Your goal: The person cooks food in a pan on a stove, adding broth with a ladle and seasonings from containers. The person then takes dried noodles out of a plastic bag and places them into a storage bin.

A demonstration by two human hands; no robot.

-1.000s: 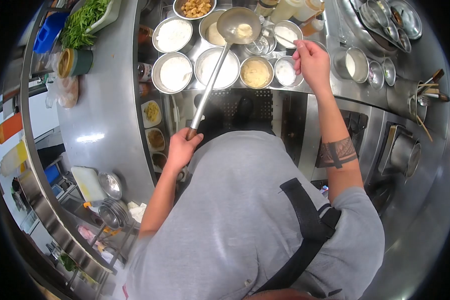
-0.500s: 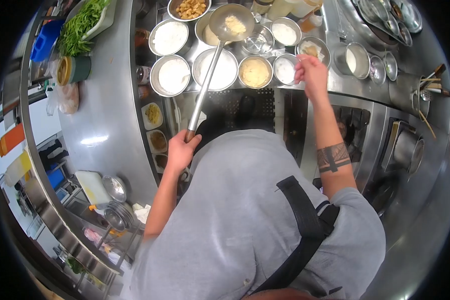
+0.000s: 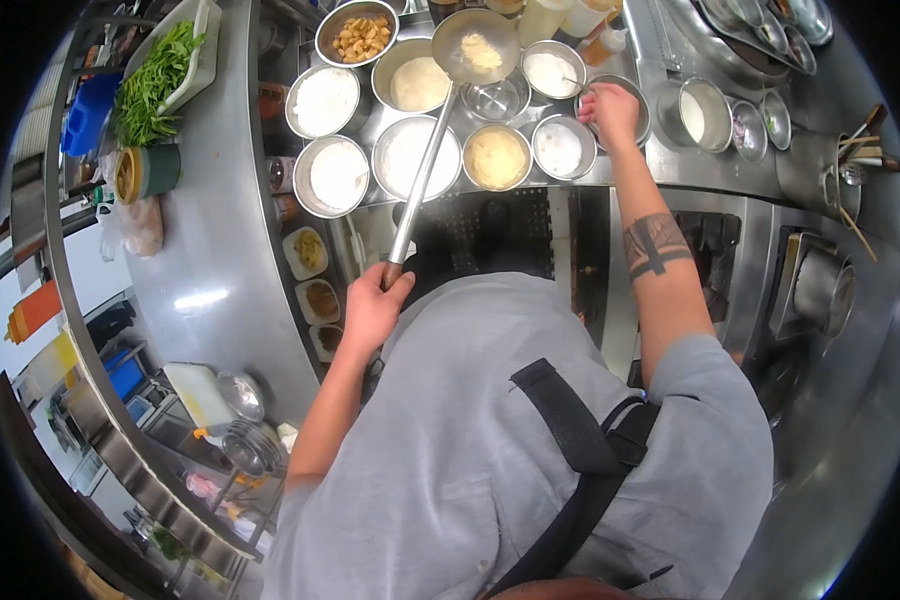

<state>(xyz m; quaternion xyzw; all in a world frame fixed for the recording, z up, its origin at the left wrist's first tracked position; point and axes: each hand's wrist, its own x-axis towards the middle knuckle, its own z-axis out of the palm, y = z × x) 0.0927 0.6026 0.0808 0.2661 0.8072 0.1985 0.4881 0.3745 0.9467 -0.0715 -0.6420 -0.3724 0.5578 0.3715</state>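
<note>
My left hand (image 3: pixel 372 308) is closed around the wooden end of a long-handled ladle (image 3: pixel 425 185). The ladle's bowl hangs over the containers and holds a small heap of pale yellow granules (image 3: pixel 481 52). At the right, my right hand (image 3: pixel 610 113) has its fingers pinched on what looks like a thin spoon handle (image 3: pixel 571 79), which reaches into a metal bowl of white powder (image 3: pixel 547 72). Under that hand stands another metal bowl (image 3: pixel 638 125), partly covered by it. Close by are a bowl of white granules (image 3: pixel 562 147) and a bowl of yellow powder (image 3: pixel 497 157).
Bowls of white powder (image 3: pixel 332 175) and a bowl of brown chunks (image 3: pixel 361 37) crowd the left. Squeeze bottles (image 3: pixel 603 45) stand behind. Right of my hand are a pot with white contents (image 3: pixel 705 116) and a utensil pot (image 3: pixel 808 180). Greens (image 3: pixel 160 80) fill a tub.
My right hand has moved up and slightly left, to the edge of the white powder bowl, where a thin handle now shows. The ladle has shifted slightly right in view, still in my left hand.
</note>
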